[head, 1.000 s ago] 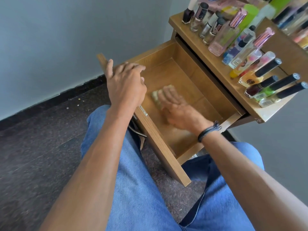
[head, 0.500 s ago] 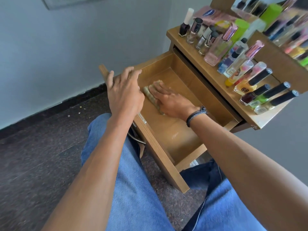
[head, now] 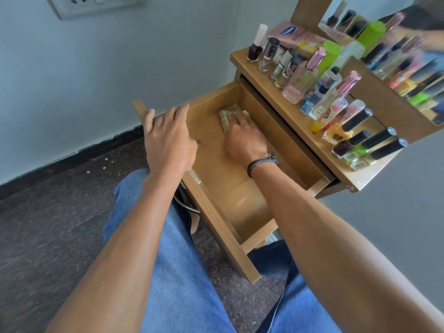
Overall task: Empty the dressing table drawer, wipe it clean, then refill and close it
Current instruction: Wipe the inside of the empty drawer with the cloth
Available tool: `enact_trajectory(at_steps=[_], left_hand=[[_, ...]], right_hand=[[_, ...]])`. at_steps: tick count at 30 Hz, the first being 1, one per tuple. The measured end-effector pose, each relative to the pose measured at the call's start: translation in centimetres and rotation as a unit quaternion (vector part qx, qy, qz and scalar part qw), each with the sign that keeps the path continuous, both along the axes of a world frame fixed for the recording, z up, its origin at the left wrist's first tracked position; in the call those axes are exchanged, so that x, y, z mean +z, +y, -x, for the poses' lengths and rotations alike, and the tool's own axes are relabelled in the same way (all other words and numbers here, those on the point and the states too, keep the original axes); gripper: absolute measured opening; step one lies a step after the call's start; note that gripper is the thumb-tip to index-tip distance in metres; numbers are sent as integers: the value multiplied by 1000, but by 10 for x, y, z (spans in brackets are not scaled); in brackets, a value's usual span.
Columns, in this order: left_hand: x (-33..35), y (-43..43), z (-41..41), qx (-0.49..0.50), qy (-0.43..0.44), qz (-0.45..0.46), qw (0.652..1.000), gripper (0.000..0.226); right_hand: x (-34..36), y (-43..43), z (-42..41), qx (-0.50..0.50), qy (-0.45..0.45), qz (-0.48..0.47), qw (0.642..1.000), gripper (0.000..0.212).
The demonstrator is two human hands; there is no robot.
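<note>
The wooden drawer [head: 242, 207] of the dressing table is pulled out over my lap, with only a cloth inside. My right hand [head: 245, 138] presses a folded beige cloth [head: 224, 117] flat against the drawer bottom, close to the far left corner. A dark bracelet sits on that wrist. My left hand [head: 168, 138] rests on the drawer's front panel [head: 216, 224], fingers spread over its top edge.
Several perfume and nail polish bottles [head: 319, 97] crowd the table top [head: 286, 114] right of the drawer, below a mirror [head: 396, 51]. A wall socket [head: 91, 3] is at top left. My jeans-clad legs [head: 177, 272] sit under the drawer, above dark floor.
My right hand has slid the cloth from the middle of the drawer bottom toward its far left corner. My left hand has stayed on the front panel.
</note>
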State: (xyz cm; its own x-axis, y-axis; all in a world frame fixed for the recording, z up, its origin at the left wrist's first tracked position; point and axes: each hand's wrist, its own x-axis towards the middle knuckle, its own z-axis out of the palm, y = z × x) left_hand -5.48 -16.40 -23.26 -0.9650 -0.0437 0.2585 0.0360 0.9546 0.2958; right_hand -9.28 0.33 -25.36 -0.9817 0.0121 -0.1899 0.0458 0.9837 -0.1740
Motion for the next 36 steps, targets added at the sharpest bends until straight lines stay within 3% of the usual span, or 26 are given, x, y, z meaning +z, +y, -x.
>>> enact_trajectory(at_steps=[9, 12, 18, 25, 29, 32, 36], left_hand=[[-1, -1, -2, -2, 7, -9, 1000, 62], [0, 0, -2, -6, 8, -4, 1000, 62], [0, 0, -1, -5, 7, 0, 1000, 60], [-1, -1, 1, 3, 2, -1, 1000, 60], [-2, -1, 1, 3, 12, -6, 1000, 58], [-1, 0, 1, 4, 13, -12, 1000, 57], [-1, 0, 1, 4, 17, -19, 1000, 56]], right_hand=[[-6, 5, -80, -164, -6, -88, 983, 58], [-3, 5, -81, -157, -29, -54, 986, 62], [-8, 2, -35, -49, -40, 22, 998, 68], [-4, 5, -59, -142, -58, 13, 988, 64], [-2, 11, -90, -199, -31, -59, 978, 55], [8, 13, -103, -166, -11, -78, 983, 43], [25, 9, -118, -104, 54, -14, 993, 13]])
